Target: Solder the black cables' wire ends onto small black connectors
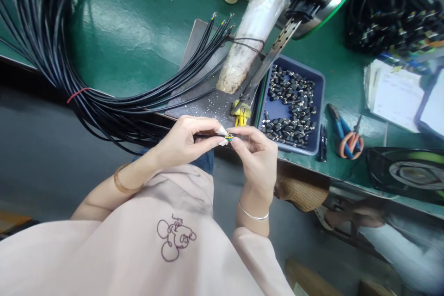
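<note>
Just off the bench's front edge, my left hand (190,138) pinches the end of a black cable, where small coloured wires (229,138) stick out between the fingertips. Facing it, my right hand (255,152) has its thumb and forefinger closed at those same wires. Right behind the fingertips is a yellow holder (241,114), below the tip of a soldering iron (265,60). A large bundle of black cables (69,76), tied with a red band, curves from the left; several stripped ends (222,21) rest on a grey board (194,55).
A blue tray (321,101) of small black connectors stands right of the board. Farther right lie blue-handled pliers (342,127), orange-handled scissors (351,144) and papers (395,95). A foil-wrapped tube (253,32) slants over the board. Another person's leg (395,245) shows at lower right.
</note>
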Available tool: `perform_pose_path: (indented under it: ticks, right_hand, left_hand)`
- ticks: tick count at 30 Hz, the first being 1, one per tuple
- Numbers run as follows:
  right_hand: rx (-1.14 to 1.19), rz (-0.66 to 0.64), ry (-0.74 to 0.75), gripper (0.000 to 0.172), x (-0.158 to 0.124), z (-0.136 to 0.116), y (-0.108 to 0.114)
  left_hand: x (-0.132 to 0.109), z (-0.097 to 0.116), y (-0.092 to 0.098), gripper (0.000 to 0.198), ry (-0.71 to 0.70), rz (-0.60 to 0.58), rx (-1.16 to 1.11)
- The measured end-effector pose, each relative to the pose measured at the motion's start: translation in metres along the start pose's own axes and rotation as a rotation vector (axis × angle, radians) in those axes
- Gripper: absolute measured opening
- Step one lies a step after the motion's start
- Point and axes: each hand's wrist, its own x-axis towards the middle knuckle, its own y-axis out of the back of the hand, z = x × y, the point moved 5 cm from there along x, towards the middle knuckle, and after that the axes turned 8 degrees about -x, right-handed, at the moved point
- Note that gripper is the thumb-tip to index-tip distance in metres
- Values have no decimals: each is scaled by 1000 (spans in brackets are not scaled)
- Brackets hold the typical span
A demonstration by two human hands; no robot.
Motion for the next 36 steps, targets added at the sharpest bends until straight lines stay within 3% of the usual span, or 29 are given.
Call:
perform_pose_path:
  ticks: [4,7,9,11,16,18,21,26,31,36]
  right_hand:
    - [-281,132,211,9,0,-13,4]
    - [-475,265,434,17,-6,-28,5]
    - [-513,314,487,19,-9,-31,6]
    - [-450,374,453,15,-9,-28,11]
    - [10,658,371,15,-14,-20,33]
    - [32,615,269,15,-14,-17,31]
    - [-160,529,165,11,-16,-14,23]
    - [-469,443,419,12,-13,-25,5]
    - [-455,434,404,13,-1,-24,-3]
    - [-534,484,512,17,0,-27,-6]
  left_hand:
    - [-1,3,-3,18,-29,17,117]
    - [-2,2,-6,19,8,85,112]
    - [-2,-1,-7,17,46,117,72]
    - [-1,-5,-8,15,92,139,14]
    - [2,-16,-7,11,169,192,-141]
    - [4,-17,-8,11,178,195,-161]
    - [5,-17,-9,10,183,192,-145]
    - [6,-16,-10,10,162,191,-117]
    - [8,-21,-9,14,137,222,-79]
    - [13,-23,-9,15,172,201,-110]
